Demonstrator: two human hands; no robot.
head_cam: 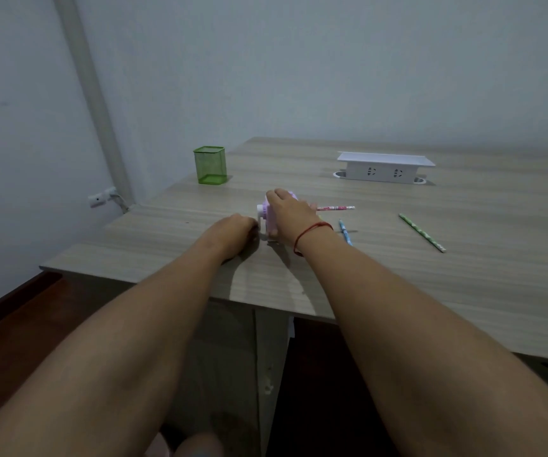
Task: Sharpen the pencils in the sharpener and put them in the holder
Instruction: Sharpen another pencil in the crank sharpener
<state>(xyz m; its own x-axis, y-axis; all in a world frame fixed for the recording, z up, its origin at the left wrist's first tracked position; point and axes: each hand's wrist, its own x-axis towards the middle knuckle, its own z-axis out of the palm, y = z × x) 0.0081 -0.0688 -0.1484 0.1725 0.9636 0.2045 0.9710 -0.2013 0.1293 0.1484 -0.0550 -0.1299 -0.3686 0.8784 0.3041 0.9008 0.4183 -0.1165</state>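
Wood-grain table (464, 275) against pale walls (299, 61), left hand (236, 230) curled round crank (259, 222) of pink sharpener (267, 211), right hand (287, 211) gripping its body, green holder (210, 166) far left

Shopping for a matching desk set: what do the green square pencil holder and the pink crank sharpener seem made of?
Green square pencil holder: probably painted wire mesh; walls look finely gridded and see-through under a solid rim. Pink crank sharpener: likely smooth moulded plastic, pastel with a white crank; the right hand covers most of it.
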